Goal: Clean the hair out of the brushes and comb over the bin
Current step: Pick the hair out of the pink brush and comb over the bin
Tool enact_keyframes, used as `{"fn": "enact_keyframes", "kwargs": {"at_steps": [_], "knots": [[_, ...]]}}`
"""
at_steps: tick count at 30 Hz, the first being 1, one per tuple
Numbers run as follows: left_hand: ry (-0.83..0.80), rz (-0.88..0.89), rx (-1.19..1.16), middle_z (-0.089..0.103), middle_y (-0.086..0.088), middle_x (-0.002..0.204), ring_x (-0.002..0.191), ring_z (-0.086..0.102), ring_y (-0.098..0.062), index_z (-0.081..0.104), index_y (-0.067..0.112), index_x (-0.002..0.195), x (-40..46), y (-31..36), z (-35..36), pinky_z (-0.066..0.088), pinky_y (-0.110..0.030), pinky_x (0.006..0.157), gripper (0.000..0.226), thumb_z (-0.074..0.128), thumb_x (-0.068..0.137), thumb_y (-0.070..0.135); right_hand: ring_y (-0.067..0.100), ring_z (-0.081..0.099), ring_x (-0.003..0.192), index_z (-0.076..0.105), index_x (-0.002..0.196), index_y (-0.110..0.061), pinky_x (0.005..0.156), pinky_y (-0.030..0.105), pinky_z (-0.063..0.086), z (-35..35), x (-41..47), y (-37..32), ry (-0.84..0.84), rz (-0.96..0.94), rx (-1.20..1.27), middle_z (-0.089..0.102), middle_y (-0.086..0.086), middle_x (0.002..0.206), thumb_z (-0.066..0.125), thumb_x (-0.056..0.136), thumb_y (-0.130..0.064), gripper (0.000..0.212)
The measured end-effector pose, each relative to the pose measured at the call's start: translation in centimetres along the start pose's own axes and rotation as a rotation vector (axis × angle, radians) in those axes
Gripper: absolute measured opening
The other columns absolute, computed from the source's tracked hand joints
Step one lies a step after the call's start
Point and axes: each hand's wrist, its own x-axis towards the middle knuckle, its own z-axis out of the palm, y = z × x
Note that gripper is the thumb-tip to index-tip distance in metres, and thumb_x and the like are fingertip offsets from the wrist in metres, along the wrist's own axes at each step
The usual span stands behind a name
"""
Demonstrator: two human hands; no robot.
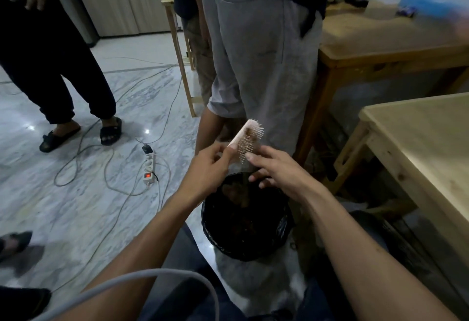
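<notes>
A pale pink hairbrush (248, 135) with metal pins is held upright above the bin (247, 221), which is lined with a black bag. A brown clump of hair sits among the pins near the top. My left hand (208, 168) grips the brush at its lower left edge. The fingertips of my right hand (275, 172) touch the pins at the lower right of the brush. Whether hair is pinched between those fingers cannot be told. Brown hair lies inside the bin below.
A person in grey shorts (256, 54) stands just behind the bin. Another person in dark trousers (50, 66) stands at the left. A power strip (149, 169) and cables lie on the marble floor. Wooden tables (416, 143) stand at the right.
</notes>
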Motion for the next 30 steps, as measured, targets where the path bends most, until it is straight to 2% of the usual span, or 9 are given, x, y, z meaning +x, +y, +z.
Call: {"fn": "enact_keyframes", "kwargs": {"at_steps": [3, 5, 7, 14, 17, 22, 24, 26, 30], "knots": [[0.001, 0.027, 0.009, 0.064, 0.007, 0.066, 0.054, 0.055, -0.012, 0.07, 0.027, 0.088, 0.0, 0.1, 0.2, 0.038, -0.027, 0.048, 0.036, 0.054, 0.097, 0.058, 0.008, 0.062, 0.058, 0.073, 0.102, -0.003, 0.053, 0.017, 0.051, 1.0, 0.6, 0.7, 0.064, -0.089, 0.053, 0.071, 0.006, 0.081, 0.069, 0.097, -0.019, 0.018], [0.094, -0.05, -0.166, 0.064, -0.008, 0.072, 0.054, 0.052, -0.017, 0.069, 0.013, 0.094, 0.3, 0.1, -0.2, 0.038, -0.027, 0.042, 0.041, 0.054, 0.099, 0.051, 0.006, 0.056, 0.052, 0.076, 0.086, -0.006, 0.049, 0.015, 0.047, 1.1, 1.0, 1.0, 0.208, -0.111, 0.053, 0.066, 0.003, 0.068, 0.07, 0.097, -0.018, 0.018], [0.213, -0.157, -0.336, 0.056, -0.015, 0.072, 0.051, 0.048, -0.017, 0.064, 0.001, 0.098, 0.5, 0.0, -1.0, 0.034, -0.024, 0.04, 0.042, 0.053, 0.103, 0.042, 0.005, 0.054, 0.051, 0.079, 0.083, -0.007, 0.048, 0.015, 0.045, 0.8, 1.0, 1.1, 0.28, -0.121, 0.028, 0.066, 0.0, 0.063, 0.073, 0.095, -0.02, 0.019], [0.414, -0.396, -0.559, 0.051, -0.012, 0.069, 0.045, 0.041, -0.02, 0.061, 0.008, 0.099, 2.0, -1.4, -2.2, 0.033, -0.028, 0.047, 0.04, 0.047, 0.104, 0.045, 0.004, 0.054, 0.051, 0.08, 0.079, -0.015, 0.049, 0.014, 0.045, 1.4, 0.5, 0.7, 0.304, -0.213, 0.064, 0.067, -0.002, 0.06, 0.075, 0.093, -0.02, 0.015], [0.48, -0.434, -0.554, 0.048, -0.011, 0.071, 0.048, 0.039, -0.019, 0.057, 0.009, 0.102, 2.9, -2.0, -4.2, 0.033, -0.028, 0.047, 0.038, 0.042, 0.106, 0.044, 0.003, 0.055, 0.051, 0.081, 0.085, -0.015, 0.05, 0.013, 0.046, 0.4, 0.1, 1.0, 0.363, -0.263, 0.083, 0.068, -0.001, 0.062, 0.075, 0.092, -0.018, 0.01], [0.363, -0.317, -0.389, 0.056, -0.012, 0.073, 0.053, 0.048, -0.024, 0.061, 0.012, 0.1, 2.1, -3.0, -3.7, 0.039, -0.036, 0.056, 0.043, 0.047, 0.099, 0.053, 0.009, 0.062, 0.063, 0.079, 0.092, -0.013, 0.056, 0.017, 0.051, 0.6, 1.0, 1.9, 0.298, -0.195, -0.007, 0.071, 0.003, 0.075, 0.068, 0.098, -0.019, 0.014], [0.31, -0.282, -0.356, 0.058, -0.012, 0.072, 0.053, 0.048, -0.024, 0.062, 0.013, 0.098, 1.3, -2.4, -2.8, 0.038, -0.037, 0.055, 0.042, 0.049, 0.099, 0.052, 0.012, 0.066, 0.069, 0.074, 0.113, -0.008, 0.056, 0.02, 0.053, 1.0, 1.6, 2.4, 0.205, -0.083, -0.131, 0.073, 0.007, 0.098, 0.062, 0.102, -0.021, 0.021], [0.274, -0.236, -0.306, 0.059, -0.01, 0.072, 0.053, 0.049, -0.023, 0.064, 0.013, 0.098, 0.7, -1.8, -2.0, 0.037, -0.033, 0.047, 0.041, 0.049, 0.101, 0.05, 0.016, 0.073, 0.068, 0.058, 0.141, -0.011, 0.053, 0.025, 0.055, 1.3, 1.7, 2.4, 0.163, 0.058, -0.286, 0.069, 0.005, 0.117, 0.061, 0.102, -0.029, 0.043], [0.226, -0.128, -0.189, 0.064, -0.007, 0.071, 0.053, 0.054, -0.023, 0.067, 0.014, 0.096, -0.1, -1.7, -1.2, 0.039, -0.031, 0.044, 0.042, 0.051, 0.1, 0.053, 0.016, 0.074, 0.065, 0.044, 0.154, -0.02, 0.053, 0.026, 0.056, 1.2, 0.8, 1.0, 0.306, 0.087, -0.422, 0.065, -0.008, 0.095, 0.053, 0.102, -0.042, 0.057]]}}
